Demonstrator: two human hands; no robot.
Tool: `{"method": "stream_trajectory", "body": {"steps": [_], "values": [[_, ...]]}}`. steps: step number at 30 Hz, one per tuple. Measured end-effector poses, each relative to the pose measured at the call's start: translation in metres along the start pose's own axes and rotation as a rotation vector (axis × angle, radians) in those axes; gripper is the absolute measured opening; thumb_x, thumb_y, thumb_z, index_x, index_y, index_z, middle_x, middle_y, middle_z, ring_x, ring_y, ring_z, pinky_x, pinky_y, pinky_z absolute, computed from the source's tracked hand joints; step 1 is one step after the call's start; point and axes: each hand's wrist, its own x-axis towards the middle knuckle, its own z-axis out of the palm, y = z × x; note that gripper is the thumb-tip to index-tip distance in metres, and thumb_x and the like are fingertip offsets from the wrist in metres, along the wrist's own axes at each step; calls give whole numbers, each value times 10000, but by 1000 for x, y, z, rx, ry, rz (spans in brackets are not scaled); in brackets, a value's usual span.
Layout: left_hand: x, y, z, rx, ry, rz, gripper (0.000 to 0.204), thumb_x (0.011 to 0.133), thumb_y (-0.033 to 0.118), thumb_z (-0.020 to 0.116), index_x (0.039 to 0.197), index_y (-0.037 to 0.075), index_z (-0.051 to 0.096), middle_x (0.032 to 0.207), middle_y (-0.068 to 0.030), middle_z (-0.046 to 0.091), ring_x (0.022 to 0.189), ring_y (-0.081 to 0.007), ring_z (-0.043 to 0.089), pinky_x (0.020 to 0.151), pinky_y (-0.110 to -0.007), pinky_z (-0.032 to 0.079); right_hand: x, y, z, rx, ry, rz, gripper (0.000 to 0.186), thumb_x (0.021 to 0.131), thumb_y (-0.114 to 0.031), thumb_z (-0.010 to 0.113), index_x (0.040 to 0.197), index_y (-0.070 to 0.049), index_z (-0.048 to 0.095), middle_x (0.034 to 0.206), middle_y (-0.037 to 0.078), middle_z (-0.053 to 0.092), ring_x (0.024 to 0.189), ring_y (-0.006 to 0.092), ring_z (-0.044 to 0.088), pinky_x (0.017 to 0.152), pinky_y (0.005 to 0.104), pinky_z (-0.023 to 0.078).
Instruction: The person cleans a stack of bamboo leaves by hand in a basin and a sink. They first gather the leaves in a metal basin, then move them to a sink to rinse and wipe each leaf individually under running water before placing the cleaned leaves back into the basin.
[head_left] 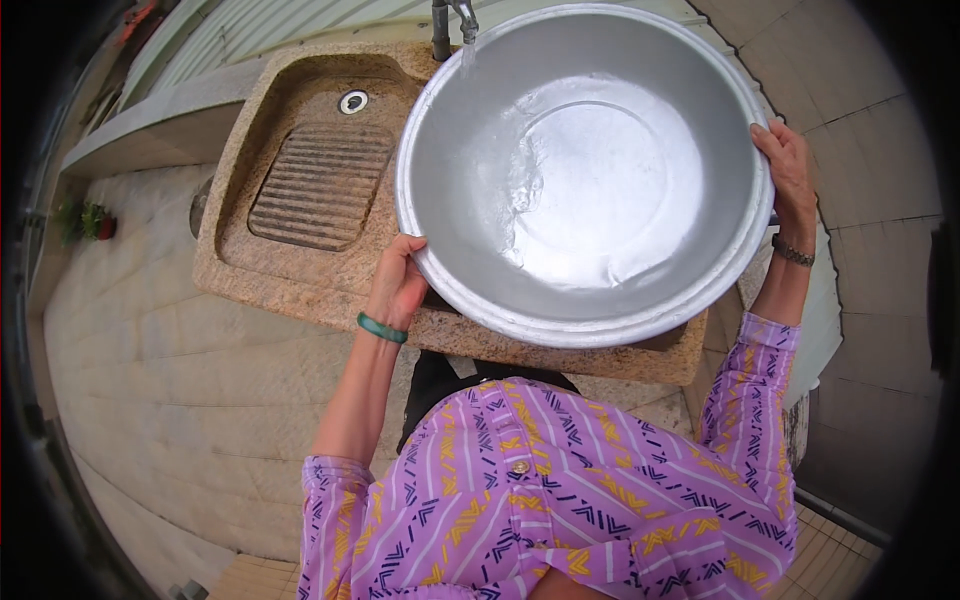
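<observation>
Far out to the left of my left hand, a green leafy plant in a small red pot (98, 221) stands by the low wall. Nearer, up and left of that hand, lies the tan speckled stone sink (222, 252), with a ribbed stone washboard (320, 185) and a round metal drain (353, 102) in its hollow. My left hand (398, 280), a green bangle (382, 327) at its wrist, is closed on the near left rim of a wide, round, silver-grey metal basin (712, 140), thumb over the edge. Beyond that grip, a grey metal tap (462, 22) runs a stream of water (468, 62) down inside the basin's far left edge. The basin sits between my two hands, over the right part of the sink; I cannot tell what bears its weight. My right hand (788, 168), with a dark linked band (793, 250) at the wrist below, grips the right rim.
</observation>
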Motion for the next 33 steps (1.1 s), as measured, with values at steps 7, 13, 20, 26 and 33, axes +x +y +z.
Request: {"method": "stream_trajectory", "body": {"steps": [7, 13, 20, 26, 33], "values": [[102, 3, 6, 127, -51, 28, 472, 853, 284, 515, 1146, -73, 421, 1077, -187, 525, 975, -273, 548, 802, -402, 494, -84, 22, 42, 97, 318, -141, 171, 826, -127, 531, 892, 30, 550, 758, 4, 538, 658, 52, 465, 598, 191, 382], [170, 22, 27, 271, -46, 188, 456, 769, 296, 650, 1035, -42, 501, 977, -154, 573, 849, -248, 586, 719, -369, 517, -114, 56, 65, 83, 502, -179, 154, 829, -74, 526, 938, 33, 540, 819, 0, 526, 699, 57, 458, 636, 194, 374], [135, 61, 58, 589, -22, 220, 292, 728, 144, 682, 903, -47, 545, 819, -136, 599, 661, -206, 601, 556, -319, 522, -114, 120, 71, 484, 597, 111, 128, 814, -82, 582, 844, 42, 597, 758, 18, 585, 660, 62, 503, 596, 192, 408], [39, 91, 46, 810, 81, 372, 196, 749, 109, 629, 852, -54, 600, 716, -90, 612, 553, -141, 581, 483, -246, 484, -111, 125, 77, 560, 411, 268, 148, 804, -111, 587, 812, 36, 593, 758, 27, 590, 621, 66, 515, 568, 190, 415], [-37, 115, 12, 769, 255, 481, 230, 780, 143, 605, 870, -67, 585, 720, -77, 600, 567, -112, 561, 498, -223, 464, -84, 107, 102, 619, 196, 248, 184, 799, -147, 588, 806, 36, 585, 712, 31, 591, 570, 70, 523, 530, 199, 429]]}}
